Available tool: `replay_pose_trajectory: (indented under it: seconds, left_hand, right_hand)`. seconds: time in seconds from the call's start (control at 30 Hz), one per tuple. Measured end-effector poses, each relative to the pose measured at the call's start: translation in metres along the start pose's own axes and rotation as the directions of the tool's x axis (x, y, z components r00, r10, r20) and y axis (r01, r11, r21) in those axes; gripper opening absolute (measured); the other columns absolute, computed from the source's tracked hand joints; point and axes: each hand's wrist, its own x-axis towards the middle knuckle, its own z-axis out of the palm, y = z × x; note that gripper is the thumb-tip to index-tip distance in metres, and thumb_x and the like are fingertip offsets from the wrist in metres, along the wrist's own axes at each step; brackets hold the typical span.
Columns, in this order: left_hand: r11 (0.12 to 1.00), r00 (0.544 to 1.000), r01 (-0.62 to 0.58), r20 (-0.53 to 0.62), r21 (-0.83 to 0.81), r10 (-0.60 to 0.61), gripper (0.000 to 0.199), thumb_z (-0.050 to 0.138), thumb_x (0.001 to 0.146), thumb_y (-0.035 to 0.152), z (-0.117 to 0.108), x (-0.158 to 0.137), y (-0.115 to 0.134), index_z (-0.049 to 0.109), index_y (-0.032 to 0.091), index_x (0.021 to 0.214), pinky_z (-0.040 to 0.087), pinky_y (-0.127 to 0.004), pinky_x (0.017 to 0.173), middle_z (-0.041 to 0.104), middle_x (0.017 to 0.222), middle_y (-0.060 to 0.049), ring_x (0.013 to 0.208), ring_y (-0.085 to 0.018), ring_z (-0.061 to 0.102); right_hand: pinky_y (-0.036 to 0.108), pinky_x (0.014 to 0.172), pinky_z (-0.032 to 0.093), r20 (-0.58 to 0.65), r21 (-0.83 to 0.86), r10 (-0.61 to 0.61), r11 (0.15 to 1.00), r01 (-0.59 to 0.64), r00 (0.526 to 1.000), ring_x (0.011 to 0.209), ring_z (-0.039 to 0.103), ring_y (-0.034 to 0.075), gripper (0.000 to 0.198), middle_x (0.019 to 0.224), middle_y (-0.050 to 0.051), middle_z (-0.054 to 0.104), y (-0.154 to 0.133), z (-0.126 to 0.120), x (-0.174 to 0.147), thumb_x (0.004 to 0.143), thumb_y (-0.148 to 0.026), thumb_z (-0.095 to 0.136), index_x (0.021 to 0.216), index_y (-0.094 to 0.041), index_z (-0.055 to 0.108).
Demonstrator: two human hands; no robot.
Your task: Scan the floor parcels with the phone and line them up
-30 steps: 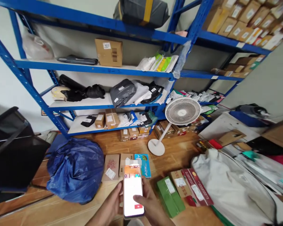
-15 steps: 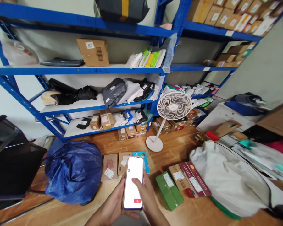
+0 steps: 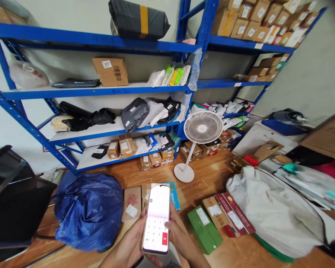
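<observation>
1. Since the earlier frame, the phone (image 3: 156, 219) screen has changed from near blank to a number keypad; the view has shifted slightly.
2. Left hand (image 3: 131, 243) is wrapped around the phone's left edge, holding it upright above the floor (image 3: 209, 178).
3. Right hand (image 3: 181, 238) grips the right edge, thumb on the screen.
4. Blue bag (image 3: 89, 210) lies to the left, green box (image 3: 204, 230) to the right; white fan (image 3: 202, 128) stands beyond.

Fan (image 3: 203, 127), blue bag (image 3: 88, 210), green box (image 3: 204, 230)
</observation>
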Motion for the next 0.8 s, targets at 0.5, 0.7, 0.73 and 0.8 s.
replay_pose_trajectory:
  seconds: [0.5,0.7,0.73,0.8]
  left_hand:
    - [0.974,0.981,-0.137,-0.112,0.182,0.159,0.086,0.048,0.078,0.034,-0.018,-0.008,-0.001,-0.002,0.033,0.149,0.055,-0.035,0.059,0.039,0.149,-0.010,0.101,-0.032,0.060]
    - [0.973,0.982,-0.129,-0.112,0.189,0.152,0.091,0.051,0.073,0.036,-0.020,-0.009,0.001,0.002,0.031,0.150,0.052,-0.033,0.057,0.030,0.154,-0.009,0.103,-0.033,0.057]
    - [0.973,0.981,-0.134,-0.115,0.188,0.157,0.092,0.051,0.072,0.036,-0.020,-0.010,0.001,0.002,0.030,0.150,0.052,-0.034,0.059,0.034,0.151,-0.010,0.102,-0.033,0.057]
    - [0.972,0.980,-0.139,-0.118,0.190,0.163,0.093,0.051,0.072,0.037,-0.023,-0.011,0.001,0.001,0.030,0.150,0.052,-0.036,0.062,0.038,0.149,-0.011,0.102,-0.033,0.056]
  right_hand:
    - [0.044,0.089,0.052,-0.201,-0.160,-0.115,0.984,0.083,0.973,0.098,0.067,0.031,0.068,0.109,0.011,0.073,0.007,0.052,0.018,0.067,-0.059,0.072,0.122,-0.021,0.058]
    - [0.044,0.083,0.054,-0.240,-0.124,-0.092,0.990,0.063,0.966,0.094,0.069,0.031,0.055,0.105,0.010,0.074,0.011,0.057,0.018,0.066,-0.050,0.072,0.111,-0.021,0.059]
    - [0.043,0.081,0.054,-0.253,-0.155,-0.105,0.986,0.067,0.962,0.092,0.069,0.031,0.051,0.102,0.009,0.075,0.010,0.058,0.018,0.065,-0.046,0.072,0.107,-0.020,0.060]
    - [0.041,0.079,0.054,-0.281,-0.202,-0.130,0.977,0.073,0.951,0.087,0.069,0.030,0.045,0.096,0.008,0.075,0.010,0.061,0.019,0.063,-0.040,0.074,0.101,-0.020,0.060]
